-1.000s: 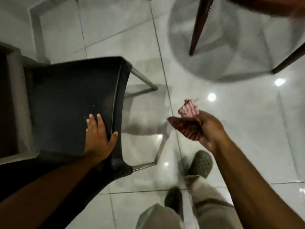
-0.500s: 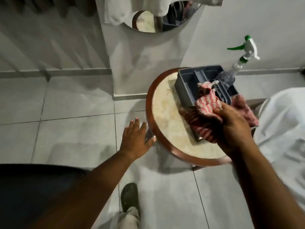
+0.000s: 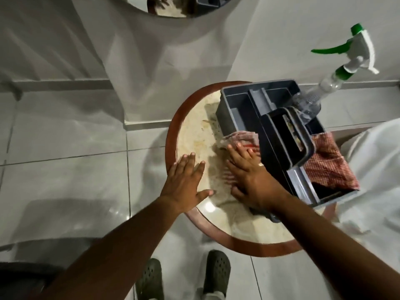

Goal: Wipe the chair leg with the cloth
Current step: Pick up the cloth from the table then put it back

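The red-and-white striped cloth (image 3: 242,137) lies flat on the round table (image 3: 171,135), against the grey caddy (image 3: 236,100). My right hand (image 3: 249,176) rests flat on the cloth with the fingers stretched out, pressing it down rather than gripping it. My left hand (image 3: 186,182) lies flat on the table's left edge, fingers apart, holding nothing. Only a dark edge of the black chair (image 3: 17,276) shows at the lower left; its legs are out of view.
A spray bottle (image 3: 346,68) with a green trigger stands in the caddy's far right corner. A red checked cloth (image 3: 329,165) hangs over its right side. White fabric (image 3: 372,169) lies to the right. A white wall column (image 3: 151,61) stands behind the table; my shoes (image 3: 216,271) are below.
I turned from the chair to the round table. My right hand lowered the striped cloth onto the tabletop and flattened over it. My left hand left the chair seat and came onto the table.
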Tool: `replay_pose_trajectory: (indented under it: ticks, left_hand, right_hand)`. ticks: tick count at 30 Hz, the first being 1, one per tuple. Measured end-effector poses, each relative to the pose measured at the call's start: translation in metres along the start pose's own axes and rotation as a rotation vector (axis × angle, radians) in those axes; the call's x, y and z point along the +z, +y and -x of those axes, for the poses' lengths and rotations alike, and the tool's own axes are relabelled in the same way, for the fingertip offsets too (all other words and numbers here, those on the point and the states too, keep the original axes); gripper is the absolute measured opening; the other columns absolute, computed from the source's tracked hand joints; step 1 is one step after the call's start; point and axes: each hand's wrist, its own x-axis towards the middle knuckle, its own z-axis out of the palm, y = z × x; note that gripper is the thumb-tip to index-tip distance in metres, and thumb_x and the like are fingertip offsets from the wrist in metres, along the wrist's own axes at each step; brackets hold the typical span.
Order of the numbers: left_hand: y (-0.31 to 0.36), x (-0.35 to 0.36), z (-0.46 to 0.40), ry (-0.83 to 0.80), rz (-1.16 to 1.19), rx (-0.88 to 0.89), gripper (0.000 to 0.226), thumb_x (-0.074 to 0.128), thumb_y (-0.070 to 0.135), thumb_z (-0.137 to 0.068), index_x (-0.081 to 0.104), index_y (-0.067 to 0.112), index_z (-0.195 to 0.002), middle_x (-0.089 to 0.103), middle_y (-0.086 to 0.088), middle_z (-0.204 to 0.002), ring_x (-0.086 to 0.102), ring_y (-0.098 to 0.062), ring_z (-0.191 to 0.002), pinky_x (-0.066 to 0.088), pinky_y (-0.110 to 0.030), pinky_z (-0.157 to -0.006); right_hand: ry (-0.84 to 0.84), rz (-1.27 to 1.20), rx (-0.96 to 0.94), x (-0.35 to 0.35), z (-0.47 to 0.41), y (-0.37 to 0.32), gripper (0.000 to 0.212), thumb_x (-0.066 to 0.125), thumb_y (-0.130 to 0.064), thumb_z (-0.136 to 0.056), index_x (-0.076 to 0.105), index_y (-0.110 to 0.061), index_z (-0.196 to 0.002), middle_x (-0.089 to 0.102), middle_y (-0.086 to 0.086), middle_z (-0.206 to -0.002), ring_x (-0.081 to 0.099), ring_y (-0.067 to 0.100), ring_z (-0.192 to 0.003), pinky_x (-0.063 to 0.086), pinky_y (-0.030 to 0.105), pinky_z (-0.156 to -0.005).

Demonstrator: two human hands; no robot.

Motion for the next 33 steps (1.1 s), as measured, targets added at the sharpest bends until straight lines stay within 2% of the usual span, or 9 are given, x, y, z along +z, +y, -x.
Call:
replay_pose_trajectory:
  ticks: [4, 8, 13, 18, 21, 24, 26, 30, 33]
  left_hand:
    - [0.006, 0.019, -0.001, -0.012, -0.057, -0.085, 0.09, 0.03, 0.076, -0.088, 0.004, 0.022, -0.156, -0.004, -0.014, -0.167, -0.003, -0.035, -0.154, 0.001, -0.051, -0.124]
    - [0.014, 0.029, 0.003, 0.032, -0.074, -0.129, 0.092, 0.03, 0.077, -0.087, 0.011, 0.02, -0.156, 0.004, -0.016, -0.166, 0.003, -0.037, -0.154, 0.004, -0.053, -0.123]
    - [0.022, 0.03, 0.002, 0.031, -0.106, -0.226, 0.095, 0.03, 0.08, -0.083, 0.01, 0.022, -0.155, 0.008, -0.014, -0.167, 0.008, -0.037, -0.154, 0.005, -0.052, -0.123]
    - [0.036, 0.034, 0.008, 0.08, -0.062, -0.266, 0.096, 0.026, 0.079, -0.084, 0.008, 0.018, -0.157, 0.007, -0.02, -0.165, 0.009, -0.041, -0.153, 0.007, -0.055, -0.123]
    - [0.048, 0.035, 0.007, 0.037, -0.055, -0.287, 0.099, 0.023, 0.08, -0.082, 0.0, 0.019, -0.157, -0.001, -0.019, -0.166, 0.003, -0.04, -0.153, 0.004, -0.056, -0.123]
    - [0.05, 0.036, 0.002, 0.005, -0.104, -0.257, 0.096, 0.022, 0.079, -0.085, -0.005, 0.02, -0.156, -0.007, -0.015, -0.167, -0.004, -0.037, -0.154, 0.002, -0.054, -0.123]
    - [0.049, 0.034, -0.002, 0.016, -0.114, -0.25, 0.096, 0.025, 0.079, -0.085, -0.002, 0.02, -0.155, -0.005, -0.014, -0.167, -0.003, -0.036, -0.154, 0.002, -0.053, -0.123]
    - [0.05, 0.039, -0.003, 0.086, -0.089, -0.279, 0.099, 0.019, 0.083, -0.081, 0.006, 0.02, -0.156, 0.003, -0.014, -0.167, 0.005, -0.035, -0.154, 0.008, -0.052, -0.124]
    - [0.055, 0.051, 0.0, 0.106, -0.066, -0.344, 0.098, 0.022, 0.081, -0.082, 0.009, 0.017, -0.156, 0.008, -0.015, -0.166, 0.009, -0.035, -0.154, 0.011, -0.053, -0.125]
  right_hand:
    - [0.031, -0.079, -0.015, 0.004, 0.004, 0.018, 0.093, 0.068, -0.024, -0.091, 0.005, -0.017, -0.159, -0.015, 0.004, -0.166, -0.014, 0.034, -0.155, 0.014, 0.062, -0.123]
    - [0.002, -0.316, -0.039, -0.002, 0.001, 0.035, 0.079, 0.038, -0.043, -0.095, 0.001, -0.011, -0.158, -0.023, 0.003, -0.163, -0.017, 0.027, -0.154, 0.007, 0.047, -0.127]
    - [0.021, -0.53, -0.05, -0.004, -0.002, 0.045, 0.083, 0.031, -0.044, -0.089, 0.004, -0.014, -0.162, -0.016, 0.001, -0.167, -0.003, 0.019, -0.155, 0.012, 0.039, -0.125]
    - [0.064, -0.492, 0.182, -0.001, -0.029, 0.016, 0.088, 0.047, -0.043, -0.099, -0.007, -0.018, -0.163, -0.017, 0.011, -0.171, 0.012, 0.035, -0.157, 0.02, 0.043, -0.125]
    - [0.151, -0.522, 0.177, 0.0, -0.032, 0.016, 0.073, 0.049, -0.012, -0.1, 0.012, -0.009, -0.163, 0.005, 0.016, -0.172, 0.02, 0.037, -0.155, 0.025, 0.049, -0.124]
    - [0.183, -0.909, 0.193, -0.01, -0.02, 0.037, 0.051, 0.047, -0.019, -0.105, 0.041, -0.016, -0.155, 0.051, 0.011, -0.152, 0.052, 0.026, -0.137, 0.038, 0.047, -0.119]
    - [0.215, -0.913, 0.183, -0.017, -0.015, 0.051, 0.047, 0.048, -0.016, -0.105, 0.046, -0.018, -0.152, 0.058, 0.009, -0.144, 0.058, 0.025, -0.131, 0.045, 0.047, -0.114]
    - [0.113, -0.618, 0.026, -0.02, -0.021, 0.059, 0.056, 0.049, -0.017, -0.103, 0.035, -0.018, -0.157, 0.024, 0.011, -0.169, 0.029, 0.03, -0.153, 0.019, 0.039, -0.124]
    - [-0.044, -0.43, -0.053, -0.009, -0.024, 0.044, 0.078, 0.048, -0.026, -0.102, -0.002, -0.022, -0.163, -0.027, 0.004, -0.168, 0.004, 0.033, -0.157, 0.015, 0.039, -0.123]
